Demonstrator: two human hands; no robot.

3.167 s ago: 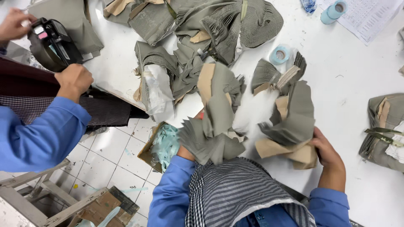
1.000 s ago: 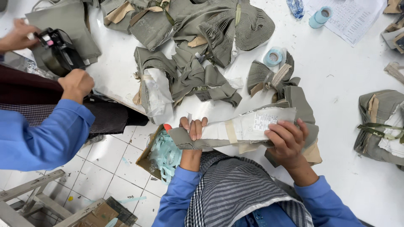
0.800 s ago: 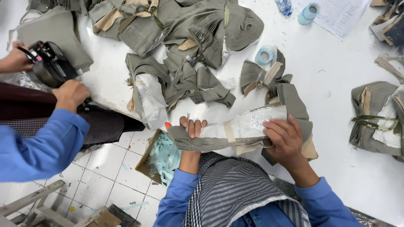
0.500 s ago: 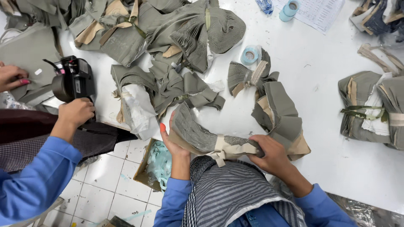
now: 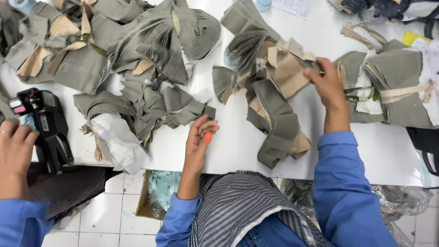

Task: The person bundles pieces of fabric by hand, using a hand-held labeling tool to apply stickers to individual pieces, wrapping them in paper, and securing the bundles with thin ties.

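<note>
A white surface (image 5: 238, 142) runs across the whole scene, strewn with cut fabric. The biggest heap, a pile of olive and tan pieces (image 5: 132, 45), fills the ten to twelve o'clock stretch, with smaller olive scraps (image 5: 160, 103) spilling down toward the centre and a white crumpled sheet (image 5: 119, 144) hanging at the near edge around eight o'clock. At two to three o'clock lies a tied stack of olive panels (image 5: 402, 87), bound with pale strips. Just right of centre sits a loose bundle of olive and tan pieces (image 5: 274, 105), its folded lower end reaching toward the surface's near edge. The right hand (image 5: 327, 82), on a blue sleeve, is closed on the upper tan part of that bundle at about one o'clock, fingers pinching the cloth. The left hand (image 5: 201, 137) rests at centre, half curled and holding nothing, its fingertips just beside the olive scraps. At nine o'clock another person's hand (image 5: 16, 146) lies against a black handheld device (image 5: 43, 123); I cannot tell whether it grips it. Below the edge, at six to seven o'clock, a cardboard box (image 5: 146, 203) holds pale green material.
</note>
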